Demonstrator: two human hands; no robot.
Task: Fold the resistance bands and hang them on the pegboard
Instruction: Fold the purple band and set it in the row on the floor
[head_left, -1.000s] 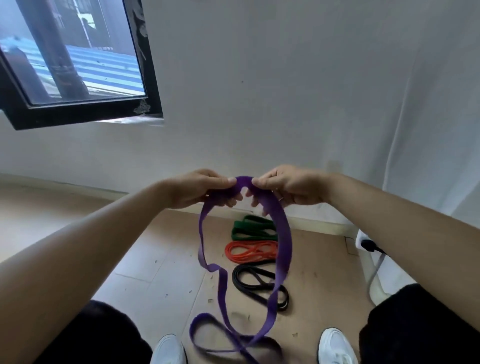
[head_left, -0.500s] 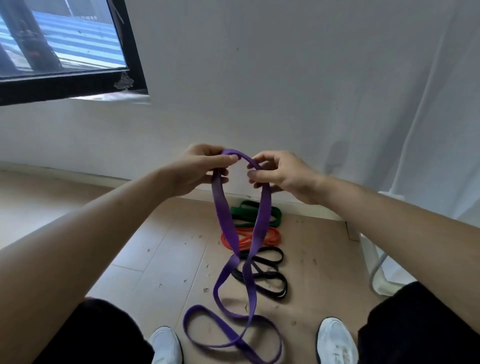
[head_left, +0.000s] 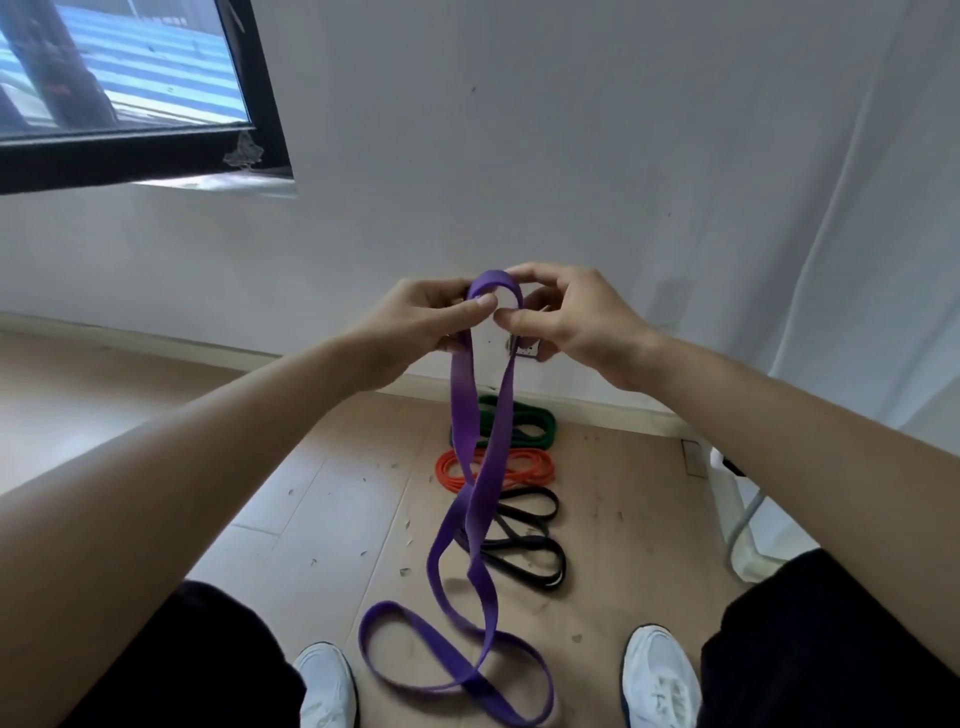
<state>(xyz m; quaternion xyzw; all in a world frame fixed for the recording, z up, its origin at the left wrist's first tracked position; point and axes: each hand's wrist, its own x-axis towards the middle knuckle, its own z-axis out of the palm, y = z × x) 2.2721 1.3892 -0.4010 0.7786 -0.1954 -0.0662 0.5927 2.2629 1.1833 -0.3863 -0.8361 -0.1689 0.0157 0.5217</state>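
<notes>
both hands are up in front of the wall, left hand (head_left: 426, 322) and right hand (head_left: 576, 322) each pinching the top of the purple band (head_left: 467, 415). it hangs down and its low end loops on the floor (head_left: 322, 519) between the shoes. green band (head_left: 535, 423), orange band (head_left: 524, 462) and black band (head_left: 540, 551) lie farther off.

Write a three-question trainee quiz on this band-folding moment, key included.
1. True or false: the purple resistance band already hangs on a pegboard.
2. Multiple choice: the left hand and right hand hold that band at: A its top bend; B its lowest loop; C its twisted middle.
3. Fill in: on the floor, farthest to nearest, lie the green band, ____, and the black band.

Key: 1 false; 2 A; 3 orange band.
</notes>
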